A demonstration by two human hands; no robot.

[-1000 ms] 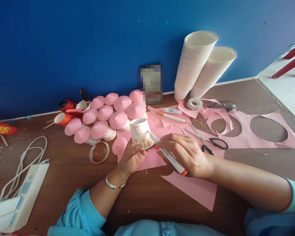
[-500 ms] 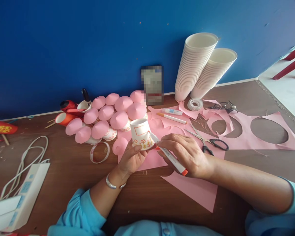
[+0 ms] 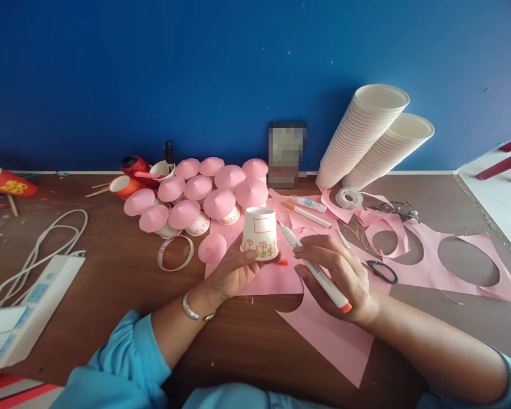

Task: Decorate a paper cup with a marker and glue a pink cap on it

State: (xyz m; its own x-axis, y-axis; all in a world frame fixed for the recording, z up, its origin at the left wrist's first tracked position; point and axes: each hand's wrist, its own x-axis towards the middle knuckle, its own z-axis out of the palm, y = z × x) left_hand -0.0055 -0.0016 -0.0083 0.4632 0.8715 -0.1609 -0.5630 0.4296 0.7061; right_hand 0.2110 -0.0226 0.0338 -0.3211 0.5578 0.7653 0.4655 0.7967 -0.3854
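Observation:
My left hand point(image 3: 237, 271) grips a white paper cup point(image 3: 259, 230) by its lower part, with the narrower end facing up. Flowers and a rectangular outline in orange and yellow are drawn on its side. In my right hand point(image 3: 338, 270) is a white marker point(image 3: 323, 279) with an orange end; its uncapped tip points at the cup but stands apart from it. An orange-red cap point(image 3: 283, 262) shows just beyond my left fingertips. Behind the cup sit several cups topped with pink paper cones point(image 3: 220, 203), and one loose pink cone point(image 3: 212, 248) lies nearer.
Two tall stacks of paper cups point(image 3: 364, 136) lean by the blue wall. Cut pink paper point(image 3: 434, 250), scissors point(image 3: 381, 271), tape point(image 3: 349, 197), a glue tube point(image 3: 310, 204) and another marker point(image 3: 306, 215) lie right. A power strip point(image 3: 40, 307) and a paper ring point(image 3: 175, 253) lie left.
The marker's tip has come away from the cup's side as my right hand drew back. The cup has turned slightly, showing the rectangle more squarely. The whole view has shifted.

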